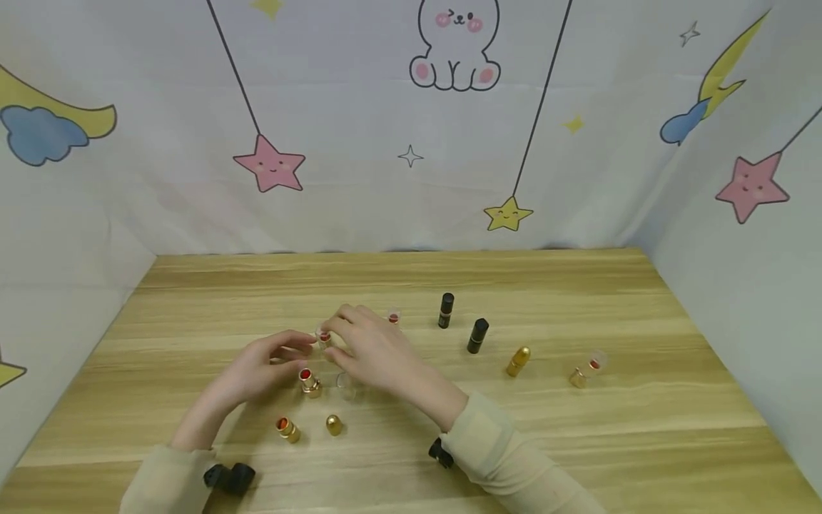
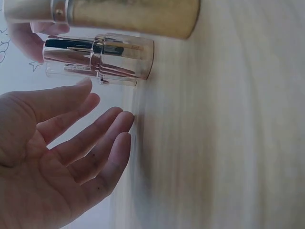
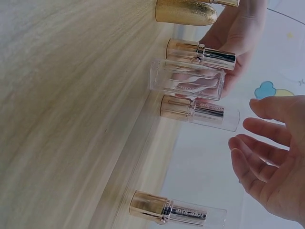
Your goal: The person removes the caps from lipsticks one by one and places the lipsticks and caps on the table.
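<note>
A lipstick under a clear cap (image 1: 324,340) stands between my two hands. My right hand (image 1: 372,346) reaches over from the right, its fingertips close by that cap. In the right wrist view the fingers (image 3: 262,148) are loosely bent, with nothing between them. On the other side is my left hand (image 1: 266,364), palm and spread fingers (image 2: 90,148) free of any object. An uncapped red lipstick (image 1: 310,384) stands upright beside the left fingertips. Next to it, under the right wrist, a loose clear cap (image 3: 188,78) stands on the table.
Nearer me stand an uncapped gold lipstick (image 1: 288,430) and a gold cap (image 1: 333,425). Another clear-capped lipstick (image 3: 147,205) is partly behind my right hand. To the right stand two black lipsticks (image 1: 446,311), a gold lipstick (image 1: 518,362) and a clear-capped one (image 1: 586,370). Printed cloth encloses the wooden table (image 1: 578,450).
</note>
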A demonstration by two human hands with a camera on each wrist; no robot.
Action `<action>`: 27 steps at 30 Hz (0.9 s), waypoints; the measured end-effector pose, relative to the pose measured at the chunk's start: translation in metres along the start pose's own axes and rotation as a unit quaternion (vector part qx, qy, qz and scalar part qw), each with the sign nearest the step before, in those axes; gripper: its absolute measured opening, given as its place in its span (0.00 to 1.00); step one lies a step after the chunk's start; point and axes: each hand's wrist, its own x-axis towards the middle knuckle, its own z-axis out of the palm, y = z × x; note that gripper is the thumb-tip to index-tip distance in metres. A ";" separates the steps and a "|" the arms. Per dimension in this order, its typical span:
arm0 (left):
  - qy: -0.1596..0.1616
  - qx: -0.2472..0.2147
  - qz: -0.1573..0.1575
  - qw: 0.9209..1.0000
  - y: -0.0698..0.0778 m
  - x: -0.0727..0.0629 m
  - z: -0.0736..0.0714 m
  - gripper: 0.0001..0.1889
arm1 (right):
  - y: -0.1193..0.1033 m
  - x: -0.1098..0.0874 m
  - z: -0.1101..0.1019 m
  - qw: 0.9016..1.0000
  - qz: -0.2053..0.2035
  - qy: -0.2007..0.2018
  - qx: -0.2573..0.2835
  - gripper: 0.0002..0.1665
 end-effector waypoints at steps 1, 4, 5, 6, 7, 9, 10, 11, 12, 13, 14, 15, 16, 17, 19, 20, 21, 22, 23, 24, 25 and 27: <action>-0.005 -0.005 0.001 1.000 0.000 0.001 0.000 0.17 | 0.000 0.001 0.000 1.000 -0.001 -0.003 -0.002 0.18; -0.018 -0.018 0.002 1.000 -0.002 0.005 0.001 0.17 | 0.000 0.003 0.001 1.000 -0.001 -0.009 -0.010 0.19; -0.022 -0.021 0.001 1.000 -0.003 0.006 0.001 0.17 | 0.000 0.003 0.002 1.000 -0.002 -0.010 -0.011 0.19; -0.026 -0.023 -0.001 0.999 -0.004 0.007 0.001 0.17 | 0.000 0.004 0.002 1.000 -0.001 -0.011 -0.013 0.19; -0.028 -0.025 -0.002 0.999 -0.005 0.008 0.001 0.17 | 0.000 0.004 0.003 1.000 -0.001 -0.011 -0.014 0.19; -0.034 -0.029 -0.004 0.999 -0.007 0.009 0.001 0.18 | 0.000 0.005 0.003 1.000 0.000 -0.010 -0.013 0.19; -0.036 -0.029 -0.004 0.999 -0.007 0.010 0.001 0.18 | 0.000 0.006 0.003 1.000 0.000 -0.009 -0.012 0.19; -0.038 -0.028 -0.004 0.999 -0.008 0.012 0.001 0.18 | 0.001 0.006 0.004 1.000 0.001 -0.008 -0.012 0.18; -0.038 -0.027 -0.004 0.999 -0.008 0.013 0.001 0.18 | 0.001 0.007 0.004 1.000 0.001 -0.008 -0.011 0.19; -0.039 -0.026 -0.004 0.999 -0.009 0.014 0.001 0.18 | 0.001 0.007 0.004 1.000 0.001 -0.008 -0.010 0.19; -0.039 -0.026 -0.004 0.999 -0.009 0.015 0.001 0.17 | 0.001 0.008 0.004 1.000 0.002 -0.009 -0.010 0.20; -0.038 -0.025 -0.003 0.999 -0.009 0.016 0.002 0.17 | 0.001 0.008 0.004 1.000 0.002 -0.010 -0.011 0.20; -0.038 -0.026 -0.002 0.999 -0.009 0.017 0.002 0.17 | 0.001 0.008 0.004 1.000 0.001 -0.011 -0.012 0.21; -0.036 -0.026 -0.002 0.999 -0.009 0.018 0.002 0.17 | 0.001 0.009 0.005 1.000 0.000 -0.012 -0.014 0.22; -0.034 -0.029 -0.004 0.999 -0.009 0.019 0.003 0.17 | 0.001 0.010 0.005 1.000 -0.003 -0.012 -0.016 0.24; -0.033 -0.029 -0.005 0.999 -0.010 0.020 0.003 0.17 | 0.001 0.010 0.006 1.000 -0.005 -0.012 -0.015 0.24; -0.032 -0.028 -0.008 0.999 -0.010 0.021 0.003 0.18 | 0.001 0.011 0.006 1.000 -0.006 -0.012 -0.014 0.25; -0.031 -0.026 -0.009 0.999 -0.010 0.022 0.003 0.18 | 0.001 0.012 0.006 1.000 -0.008 -0.012 -0.015 0.24; -0.031 -0.023 -0.012 0.999 -0.009 0.023 0.004 0.18 | 0.001 0.012 0.007 1.000 -0.009 -0.012 -0.016 0.24; -0.032 -0.022 -0.015 0.999 -0.009 0.024 0.004 0.18 | 0.000 0.013 0.007 1.000 -0.010 -0.011 -0.017 0.24; -0.032 -0.020 -0.017 0.999 -0.009 0.025 0.004 0.17 | 0.001 0.014 0.007 1.000 -0.011 -0.010 -0.020 0.24; -0.032 -0.016 -0.021 0.999 -0.008 0.028 0.005 0.16 | 0.001 0.016 0.008 1.000 -0.011 -0.009 -0.027 0.24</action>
